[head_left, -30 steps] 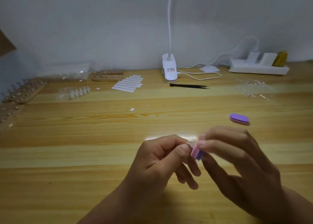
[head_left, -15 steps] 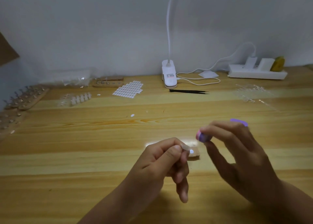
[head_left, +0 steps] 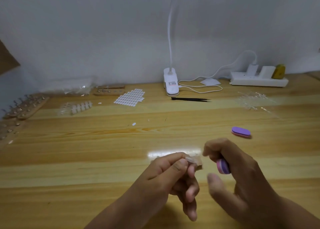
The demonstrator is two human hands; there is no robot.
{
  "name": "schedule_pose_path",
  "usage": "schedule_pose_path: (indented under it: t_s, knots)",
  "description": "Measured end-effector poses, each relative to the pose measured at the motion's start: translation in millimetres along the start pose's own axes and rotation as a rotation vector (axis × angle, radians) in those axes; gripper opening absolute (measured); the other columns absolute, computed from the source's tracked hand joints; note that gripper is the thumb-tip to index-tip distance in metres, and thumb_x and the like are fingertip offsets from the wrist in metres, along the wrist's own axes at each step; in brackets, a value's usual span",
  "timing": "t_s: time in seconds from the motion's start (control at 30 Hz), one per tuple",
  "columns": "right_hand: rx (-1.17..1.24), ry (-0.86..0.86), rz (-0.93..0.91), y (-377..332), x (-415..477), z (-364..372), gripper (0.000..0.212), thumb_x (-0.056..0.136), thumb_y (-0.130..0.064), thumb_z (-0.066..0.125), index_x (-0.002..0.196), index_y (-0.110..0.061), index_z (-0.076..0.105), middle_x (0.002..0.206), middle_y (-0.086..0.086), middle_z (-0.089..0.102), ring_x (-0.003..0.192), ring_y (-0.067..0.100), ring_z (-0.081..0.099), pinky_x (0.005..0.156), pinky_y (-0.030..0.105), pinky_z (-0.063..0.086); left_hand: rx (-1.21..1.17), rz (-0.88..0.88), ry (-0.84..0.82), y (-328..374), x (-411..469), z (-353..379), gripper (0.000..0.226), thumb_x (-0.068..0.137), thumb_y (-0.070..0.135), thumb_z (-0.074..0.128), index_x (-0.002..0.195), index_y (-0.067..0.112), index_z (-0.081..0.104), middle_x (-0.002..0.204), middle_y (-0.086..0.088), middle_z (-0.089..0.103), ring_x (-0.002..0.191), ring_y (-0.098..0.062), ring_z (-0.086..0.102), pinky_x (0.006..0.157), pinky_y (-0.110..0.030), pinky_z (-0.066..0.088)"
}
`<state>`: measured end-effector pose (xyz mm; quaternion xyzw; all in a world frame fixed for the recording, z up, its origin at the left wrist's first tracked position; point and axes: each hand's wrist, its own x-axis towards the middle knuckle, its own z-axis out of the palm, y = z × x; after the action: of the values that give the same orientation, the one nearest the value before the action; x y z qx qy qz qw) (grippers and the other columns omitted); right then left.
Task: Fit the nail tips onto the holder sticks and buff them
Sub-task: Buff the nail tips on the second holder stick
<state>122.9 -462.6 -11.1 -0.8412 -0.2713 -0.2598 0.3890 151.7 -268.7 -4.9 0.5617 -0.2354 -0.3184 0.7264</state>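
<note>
- The clear nail tip (head_left: pixel 191 159) is pinched between the thumb and forefinger of the left hand (head_left: pixel 173 175), well in front of the lamp clamp (head_left: pixel 171 83). As it is small and slick, it could be flicked out if the pinch is eased or a stroke is landed on its free edge.
- The pink-and-purple buffer block (head_left: pixel 223 166) is gripped in the curled fingers of the right hand (head_left: pixel 242 176), just right of the tip and not touching it. The thumb is blurred, so its share of the hold cannot be told; a loose grip could let the block be twisted or dropped.
- Whether the tip is seated on a holder stick cannot be told. If it is buffed bare, it may be bent, or a fingertip scuffed.
- A dropped clear tip would be hard to find on the pale wooden table (head_left: pixel 69 159).
- The spare buffer (head_left: pixel 241 132), in front and right of the lamp clamp, and the racked holder sticks (head_left: pixel 26 105), far to its left, are kept well apart from the hands and are judged little at risk.
</note>
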Motion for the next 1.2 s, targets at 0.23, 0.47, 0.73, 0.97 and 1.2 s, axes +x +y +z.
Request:
schedule_pose_path:
  t_s: [0.23, 0.47, 0.73, 0.97, 1.2]
  knots:
    - [-0.059, -0.019, 0.01, 6.3, 3.3, 6.7, 0.015, 0.089, -0.022, 0.061, 0.089, -0.009, 0.069, 0.08, -0.021, 0.048, 0.072, -0.002, 0.048, 0.07, 0.007, 0.036, 0.135, -0.002, 0.068, -3.7, 1.1, 0.6, 0.027, 0.1, 0.028, 0.04, 0.081, 0.018, 0.056, 0.065, -0.006, 0.061, 0.052, -0.023, 0.066, 0.054, -0.03, 0.051]
    - [-0.153, 0.041, 0.025, 13.0, 3.7, 7.0, 0.018, 0.092, -0.021, 0.06, 0.089, -0.007, 0.071, 0.079, -0.009, 0.057, 0.071, 0.003, 0.052, 0.065, 0.013, 0.04, 0.368, 0.156, 0.275, -9.8, 0.9, 0.9, 0.019, 0.079, 0.027, 0.076, 0.096, 0.026, 0.066, 0.097, -0.001, 0.07, 0.071, -0.03, 0.072, 0.059, -0.032, 0.056]
    - [-0.178, 0.113, -0.021, 6.2, 4.4, 9.0, 0.017, 0.091, -0.018, 0.06, 0.087, -0.005, 0.07, 0.08, -0.015, 0.047, 0.071, -0.004, 0.042, 0.067, 0.01, 0.035, 0.468, 0.368, 0.439, -7.7, -2.4, 3.9, 0.032, 0.069, 0.027, 0.083, 0.1, 0.03, 0.074, 0.084, 0.002, 0.076, 0.071, -0.012, 0.073, 0.065, -0.021, 0.055]
    - [-0.183, 0.133, -0.025, 3.9, 4.5, 10.7, 0.018, 0.09, -0.019, 0.061, 0.086, -0.006, 0.071, 0.079, -0.018, 0.043, 0.071, -0.004, 0.041, 0.067, 0.01, 0.036, 0.493, 0.468, 0.449, -5.9, -1.1, 6.5, 0.032, 0.072, 0.018, 0.079, 0.103, 0.027, 0.075, 0.093, 0.002, 0.076, 0.078, -0.014, 0.074, 0.067, -0.019, 0.055]
    - [0.17, 0.013, 0.223, 5.5, 5.0, -6.2, 0.033, 0.075, -0.028, 0.037, 0.107, -0.021, 0.043, 0.085, -0.005, 0.043, 0.076, 0.014, 0.042, 0.065, 0.027, 0.039, 0.618, 0.49, 0.595, -3.6, -1.2, 5.3, 0.03, 0.063, 0.01, 0.083, 0.09, 0.021, 0.077, 0.082, 0.009, 0.075, 0.07, -0.009, 0.073, 0.063, -0.016, 0.055]
